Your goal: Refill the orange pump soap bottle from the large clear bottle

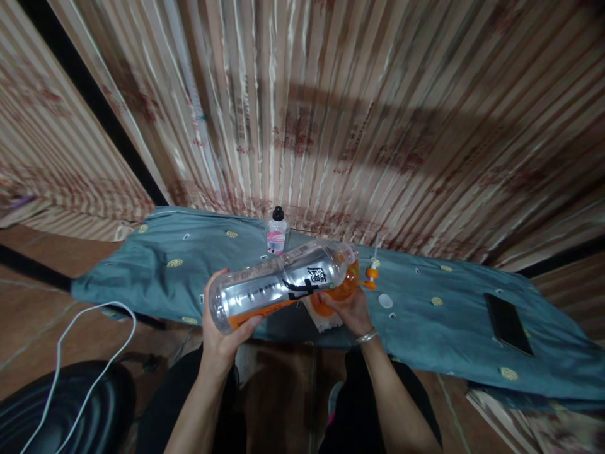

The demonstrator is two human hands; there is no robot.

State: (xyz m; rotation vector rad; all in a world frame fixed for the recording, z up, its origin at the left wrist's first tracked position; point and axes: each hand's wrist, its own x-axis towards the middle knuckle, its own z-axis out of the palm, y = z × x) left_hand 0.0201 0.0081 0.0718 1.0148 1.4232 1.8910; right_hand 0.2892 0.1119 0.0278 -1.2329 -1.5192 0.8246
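From the head camera, a big clear bottle [283, 280] lies on its side in the air, just above a blue cloth [449, 315] spread over a low table. The bottle has an orange label and a black mark on it. The left hand [222, 334] holds the bottom end of the bottle, with its fingers wrapped tight around it and the thumb on top. The right hand [347, 309] is under the neck end, with its fingers curled around the orange part there. A bracelet [365, 337] sits on the right wrist. A small bottle [276, 232] with a black cap and a pink label stands upright on the cloth, just behind the big bottle. An orange cap [372, 275] lies on the cloth near the right hand, and a white disc [385, 301] lies just beside it. A black phone [508, 323] lies flat on the cloth, well apart on the right. A white cable [70, 343] runs across the floor on the left. A striped curtain [331, 113] hangs behind the table.
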